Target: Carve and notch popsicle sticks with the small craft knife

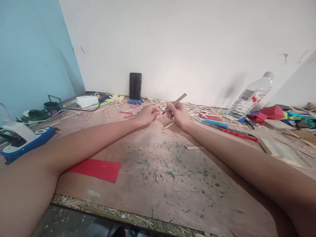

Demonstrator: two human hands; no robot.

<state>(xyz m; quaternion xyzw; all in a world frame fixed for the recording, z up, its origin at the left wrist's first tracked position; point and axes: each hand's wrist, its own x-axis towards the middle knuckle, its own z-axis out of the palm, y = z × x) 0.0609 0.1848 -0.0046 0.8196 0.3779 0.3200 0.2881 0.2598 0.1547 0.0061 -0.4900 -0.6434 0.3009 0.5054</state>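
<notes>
Near the back of the wooden table, both my arms reach forward and the hands almost meet. In my right hand (179,113) is a slim grey pen-like tool (180,98), held slanted with its thin dark tip pointing down and left. My left hand (147,115) is closed just left of that tip, thumb and fingers pinched together; anything between them is too small to make out. A short yellow stick (169,125) lies on the table below the right hand. Thin wooden sticks (197,112) are scattered behind and beside the hands.
A dark phone (135,86) stands on a blue holder against the wall. To the right are a tilted plastic bottle (251,95), a red-and-black cutter (239,134) and wood pieces. A red paper strip (98,169) lies by my left forearm. A blue power strip (37,138) sits at left.
</notes>
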